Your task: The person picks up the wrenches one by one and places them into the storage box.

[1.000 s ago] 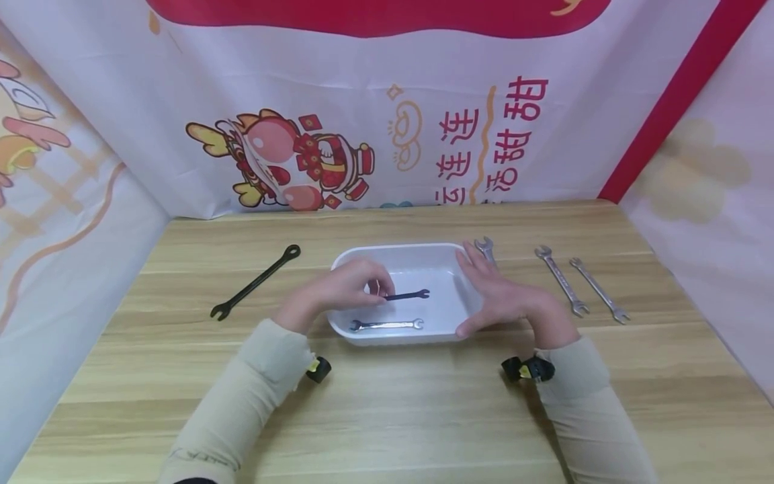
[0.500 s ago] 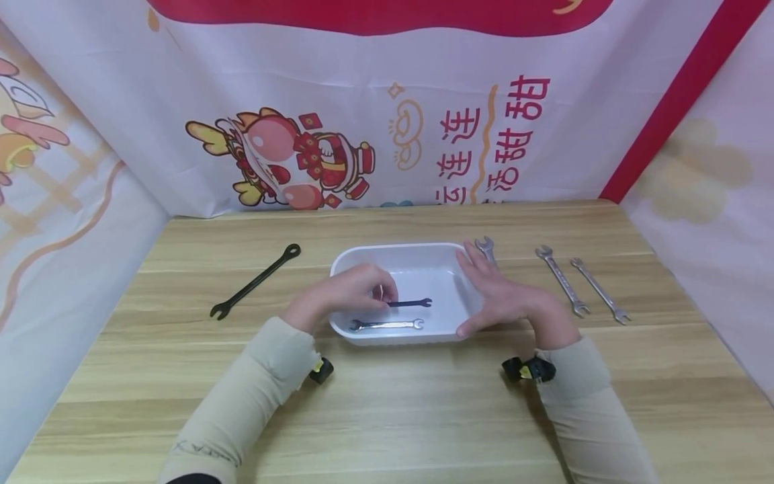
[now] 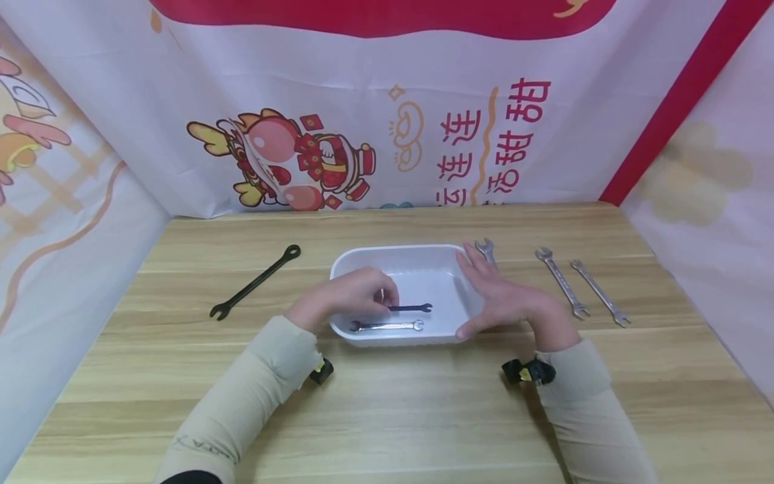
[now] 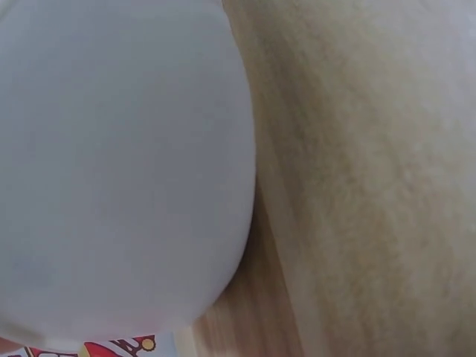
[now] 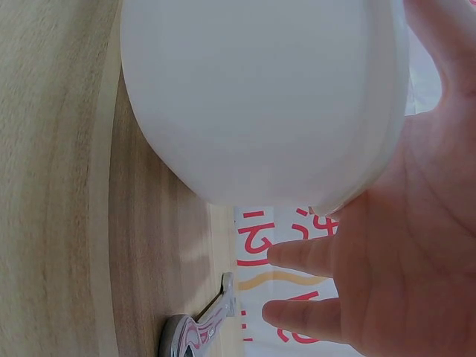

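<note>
A white rectangular tray (image 3: 447, 292) stands mid-table. Inside it, my left hand (image 3: 359, 292) pinches a small dark open-ended wrench (image 3: 415, 308) by its left end, which the fingers hide. Just nearer to me lies a shiny silver double-ended wrench (image 3: 387, 325) on the tray floor. My right hand (image 3: 502, 296) rests with spread, straight fingers against the tray's right end; the right wrist view has its palm (image 5: 416, 253) beside the white tray wall (image 5: 260, 97). The tray's outer wall (image 4: 119, 171) fills much of the left wrist view, where the left hand's hold is hidden.
To the left of the tray lies a long black wrench (image 3: 255, 282). A silver wrench (image 3: 485, 247) is partly covered by the right hand. Further right are two more silver wrenches (image 3: 562, 282). A printed cloth (image 3: 393, 121) hangs behind the table.
My left hand has brought the dark wrench slightly toward me, closer to the silver wrench and lying nearly parallel to it. The right hand has stayed on the tray.
</note>
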Demonstrator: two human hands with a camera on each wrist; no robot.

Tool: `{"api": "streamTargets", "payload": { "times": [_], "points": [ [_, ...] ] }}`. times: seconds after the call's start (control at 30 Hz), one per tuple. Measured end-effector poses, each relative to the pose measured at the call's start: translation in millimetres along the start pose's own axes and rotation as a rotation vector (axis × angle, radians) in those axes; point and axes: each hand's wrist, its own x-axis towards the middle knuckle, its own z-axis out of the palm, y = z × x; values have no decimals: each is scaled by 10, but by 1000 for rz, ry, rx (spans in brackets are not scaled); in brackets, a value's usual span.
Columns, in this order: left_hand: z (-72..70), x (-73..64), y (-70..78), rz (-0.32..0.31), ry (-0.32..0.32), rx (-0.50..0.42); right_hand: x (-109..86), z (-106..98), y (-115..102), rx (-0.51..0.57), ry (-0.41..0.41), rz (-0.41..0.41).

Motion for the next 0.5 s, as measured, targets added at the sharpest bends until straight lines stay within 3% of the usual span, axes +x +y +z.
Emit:
{"api": "streamTargets", "payload": {
  "times": [0.5],
  "points": [
    [39, 34, -6, 24, -21, 15, -2, -8, 2, -3, -7, 2]
  ]
}}
